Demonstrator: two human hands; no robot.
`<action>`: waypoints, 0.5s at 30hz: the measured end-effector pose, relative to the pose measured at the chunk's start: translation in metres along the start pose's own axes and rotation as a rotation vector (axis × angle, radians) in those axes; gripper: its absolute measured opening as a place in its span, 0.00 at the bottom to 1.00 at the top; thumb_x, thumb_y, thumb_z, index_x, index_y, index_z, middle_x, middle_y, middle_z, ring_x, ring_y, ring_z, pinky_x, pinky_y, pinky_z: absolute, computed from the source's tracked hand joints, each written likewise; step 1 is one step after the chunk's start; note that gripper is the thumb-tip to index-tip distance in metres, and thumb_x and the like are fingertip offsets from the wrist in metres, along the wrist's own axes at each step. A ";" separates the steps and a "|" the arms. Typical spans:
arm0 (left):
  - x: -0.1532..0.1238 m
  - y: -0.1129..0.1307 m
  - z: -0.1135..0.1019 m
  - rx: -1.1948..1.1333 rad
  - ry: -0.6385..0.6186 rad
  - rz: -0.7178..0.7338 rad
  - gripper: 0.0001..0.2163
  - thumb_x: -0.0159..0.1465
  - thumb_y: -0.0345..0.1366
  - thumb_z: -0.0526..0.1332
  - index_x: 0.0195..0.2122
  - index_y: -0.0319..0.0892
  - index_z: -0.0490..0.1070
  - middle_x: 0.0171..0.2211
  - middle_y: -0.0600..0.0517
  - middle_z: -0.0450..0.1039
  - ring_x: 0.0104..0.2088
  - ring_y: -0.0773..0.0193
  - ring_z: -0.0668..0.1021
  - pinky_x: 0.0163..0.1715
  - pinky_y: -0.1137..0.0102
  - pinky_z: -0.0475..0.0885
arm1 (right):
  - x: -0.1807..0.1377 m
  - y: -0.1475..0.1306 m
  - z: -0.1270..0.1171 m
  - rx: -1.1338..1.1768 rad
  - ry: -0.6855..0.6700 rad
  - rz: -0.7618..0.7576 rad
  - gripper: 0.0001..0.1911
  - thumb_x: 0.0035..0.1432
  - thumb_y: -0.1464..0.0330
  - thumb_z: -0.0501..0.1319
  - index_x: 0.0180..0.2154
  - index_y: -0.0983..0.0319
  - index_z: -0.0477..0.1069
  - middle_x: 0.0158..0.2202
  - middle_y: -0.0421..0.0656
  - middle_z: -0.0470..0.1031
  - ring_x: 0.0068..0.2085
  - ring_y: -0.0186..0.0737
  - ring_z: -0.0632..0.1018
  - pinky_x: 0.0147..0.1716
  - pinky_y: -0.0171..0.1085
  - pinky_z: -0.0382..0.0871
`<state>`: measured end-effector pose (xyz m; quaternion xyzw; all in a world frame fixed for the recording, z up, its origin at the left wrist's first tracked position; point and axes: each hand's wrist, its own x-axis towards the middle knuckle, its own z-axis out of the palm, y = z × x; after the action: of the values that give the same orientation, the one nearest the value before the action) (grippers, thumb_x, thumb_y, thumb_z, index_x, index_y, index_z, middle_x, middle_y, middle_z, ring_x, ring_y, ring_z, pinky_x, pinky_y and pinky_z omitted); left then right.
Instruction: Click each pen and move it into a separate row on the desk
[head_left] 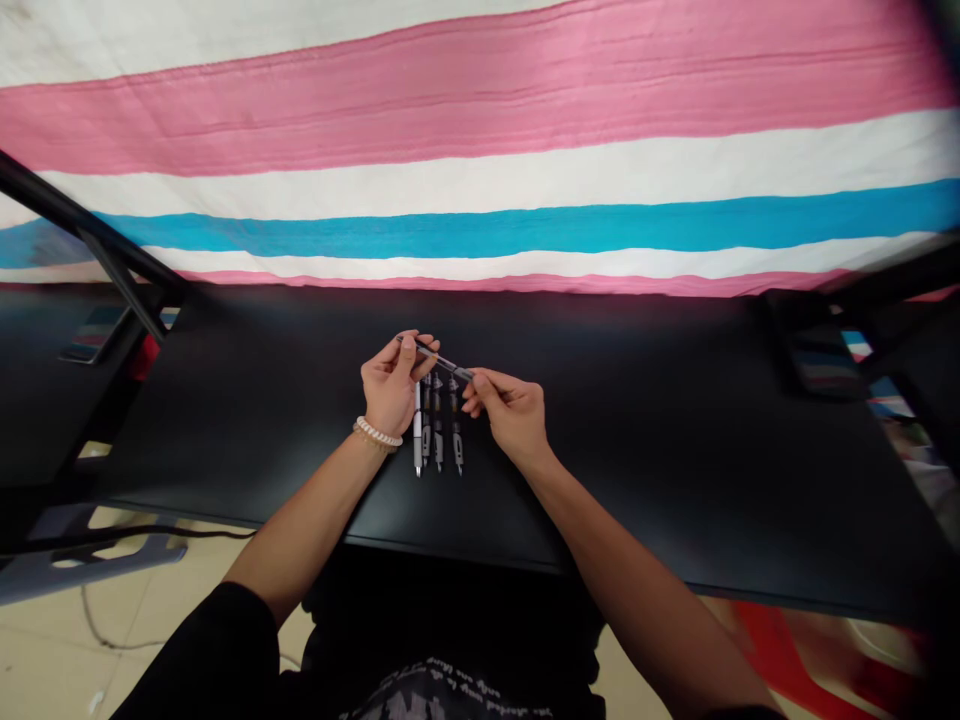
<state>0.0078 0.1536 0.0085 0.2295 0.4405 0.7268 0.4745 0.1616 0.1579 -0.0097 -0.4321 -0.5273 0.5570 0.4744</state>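
head view — left hand (390, 386) and right hand (519, 412) — pinched around one pen (448, 364)

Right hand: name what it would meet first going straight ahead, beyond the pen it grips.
The right hand would probably meet the left hand first, along the pen; depth is unclear.

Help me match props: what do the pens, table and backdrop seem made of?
Pens: likely plastic, faintly glossy, from small pale highlights. Table: smooth, satin black, perhaps laminate or painted; its soft sheen leaves that open. Backdrop: matte fabric, judging by creases and wavy stripes.
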 end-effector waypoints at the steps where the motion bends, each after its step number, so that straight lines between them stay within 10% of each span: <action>1: -0.001 -0.001 0.001 -0.001 0.016 0.006 0.12 0.58 0.43 0.71 0.35 0.39 0.77 0.35 0.49 0.79 0.38 0.63 0.82 0.44 0.65 0.78 | -0.001 0.001 0.000 -0.021 0.041 -0.044 0.13 0.58 0.55 0.66 0.36 0.58 0.81 0.29 0.41 0.80 0.26 0.37 0.79 0.27 0.40 0.79; 5: -0.002 -0.002 0.002 -0.035 0.045 0.005 0.13 0.56 0.43 0.73 0.33 0.39 0.77 0.34 0.49 0.79 0.38 0.63 0.82 0.43 0.66 0.78 | -0.003 0.000 0.001 -0.068 0.093 -0.188 0.10 0.56 0.61 0.69 0.41 0.54 0.81 0.46 0.44 0.80 0.44 0.43 0.82 0.46 0.48 0.80; 15: 0.003 0.000 -0.003 -0.037 0.019 -0.016 0.12 0.59 0.43 0.71 0.36 0.40 0.76 0.37 0.49 0.79 0.40 0.63 0.82 0.46 0.64 0.77 | -0.003 -0.001 0.001 -0.052 0.077 -0.123 0.12 0.57 0.62 0.68 0.43 0.56 0.80 0.38 0.44 0.81 0.39 0.41 0.82 0.42 0.47 0.80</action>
<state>0.0042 0.1547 0.0067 0.2103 0.4333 0.7332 0.4801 0.1609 0.1549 -0.0089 -0.4322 -0.5486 0.4956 0.5164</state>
